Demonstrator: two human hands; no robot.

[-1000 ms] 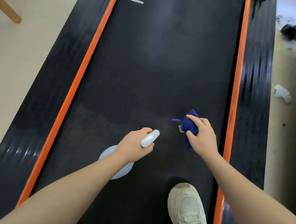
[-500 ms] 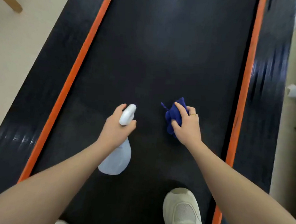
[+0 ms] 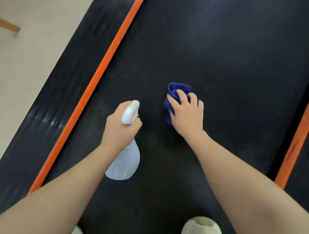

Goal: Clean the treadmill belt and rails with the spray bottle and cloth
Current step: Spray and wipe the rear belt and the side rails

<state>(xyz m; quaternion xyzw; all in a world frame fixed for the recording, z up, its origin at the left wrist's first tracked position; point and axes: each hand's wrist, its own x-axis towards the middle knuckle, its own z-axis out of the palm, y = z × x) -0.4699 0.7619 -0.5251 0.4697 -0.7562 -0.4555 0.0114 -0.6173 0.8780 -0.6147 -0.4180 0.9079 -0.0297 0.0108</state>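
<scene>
The black treadmill belt [image 3: 217, 53] fills the view, edged by an orange stripe [image 3: 106, 59] and a dark left rail [image 3: 67, 86]; a second orange stripe [image 3: 301, 129] and the right rail show at the right edge. My left hand [image 3: 120, 127] grips the neck of a pale translucent spray bottle [image 3: 125, 162], its white nozzle head [image 3: 130, 111] pointing forward over the belt. My right hand [image 3: 186, 113] holds a bunched blue cloth [image 3: 177, 90] down against the middle of the belt, fingers curled over it.
A cream shoe [image 3: 202, 232] stands on the belt at the bottom right, and part of another shoe [image 3: 77, 233] shows at the bottom edge. Beige floor [image 3: 21, 58] lies left of the treadmill, with wooden furniture legs [image 3: 5, 25] at the top left.
The view has swung to the right and closer. Both hands moved left toward the belt's middle. The right hand lowered the cloth flatter against the belt; the bottle's nozzle turned more forward.
</scene>
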